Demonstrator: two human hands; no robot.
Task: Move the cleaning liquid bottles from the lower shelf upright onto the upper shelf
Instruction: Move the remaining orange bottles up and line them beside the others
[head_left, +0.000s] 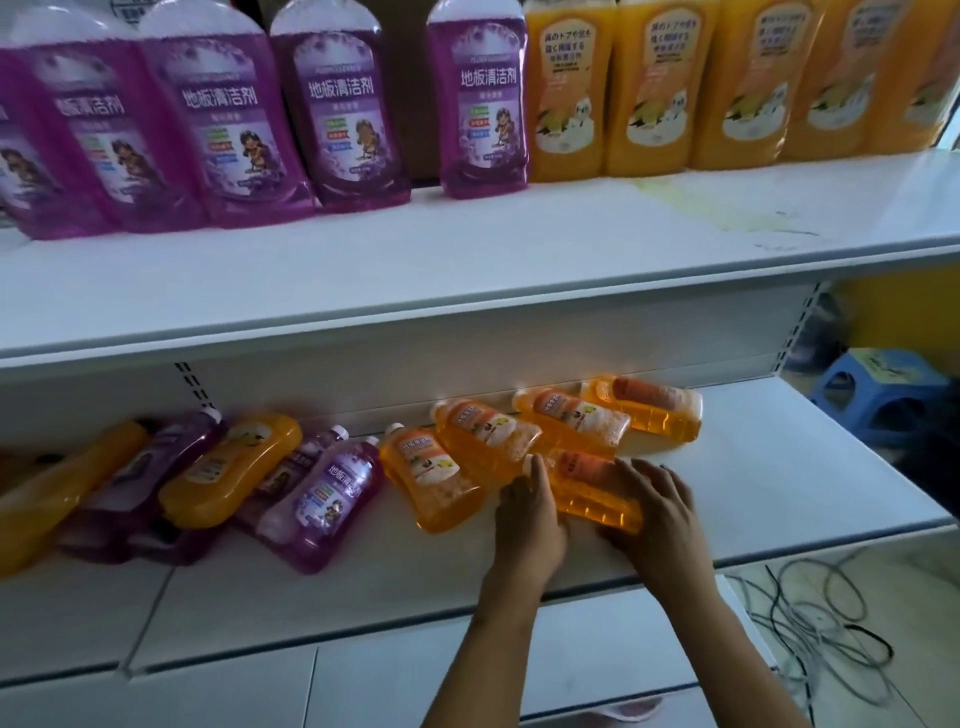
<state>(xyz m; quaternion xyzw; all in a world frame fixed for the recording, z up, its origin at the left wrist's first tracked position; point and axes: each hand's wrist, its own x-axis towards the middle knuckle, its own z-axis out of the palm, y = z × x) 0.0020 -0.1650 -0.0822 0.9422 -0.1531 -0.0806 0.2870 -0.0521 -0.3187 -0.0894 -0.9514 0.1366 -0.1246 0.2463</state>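
Note:
Several orange and purple bottles lie flat on the lower shelf (779, 467). One orange bottle (587, 488) lies between my hands near the shelf's front. My left hand (527, 514) touches its left side and my right hand (654, 512) lies over its right side and base, fingers curving round it. Other lying orange bottles (483, 447) are just behind, and a purple bottle (327, 493) lies to the left. On the upper shelf (467, 260), purple bottles (343, 114) stand upright at the left and orange bottles (649, 88) at the right.
The front of the upper shelf is bare, with a faint yellowish stain (727, 208) at the right. A blue plastic stool (883, 395) stands on the floor at the right. Loose cables (815, 623) lie on the floor below the lower shelf's right end.

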